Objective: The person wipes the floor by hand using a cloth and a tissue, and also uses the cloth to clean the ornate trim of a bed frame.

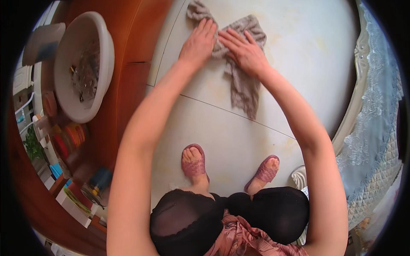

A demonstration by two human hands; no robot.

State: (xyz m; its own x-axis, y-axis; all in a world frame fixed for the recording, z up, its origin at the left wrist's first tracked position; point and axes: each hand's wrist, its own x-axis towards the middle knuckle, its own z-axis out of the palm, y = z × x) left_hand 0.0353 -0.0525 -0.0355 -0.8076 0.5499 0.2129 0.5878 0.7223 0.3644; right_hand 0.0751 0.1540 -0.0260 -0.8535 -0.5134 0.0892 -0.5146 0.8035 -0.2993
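Note:
A crumpled grey-brown towel-like cloth [245, 86] spans the space beneath both hands, over pale floor tiles [205, 118]. My left hand [199, 43] has its fingers laid over the bunched left part, one end sticking out beyond the fingertips. Close beside it, my right hand [245, 51] covers the wider part, its thumb slightly apart. From under the right hand a long flap extends back towards my feet. My palms and the underside of the cloth are hidden. How far the cloth is above the floor is hard to tell.
On the left, a reddish-brown wooden surface [133, 28] bears a white plastic basin [109, 64] with small clear items inside, and jars [69, 139]. A bed's carved cream frame [358, 76] and blue lace-trimmed bedspread [362, 150] border the right. My slippers [195, 166] stand below.

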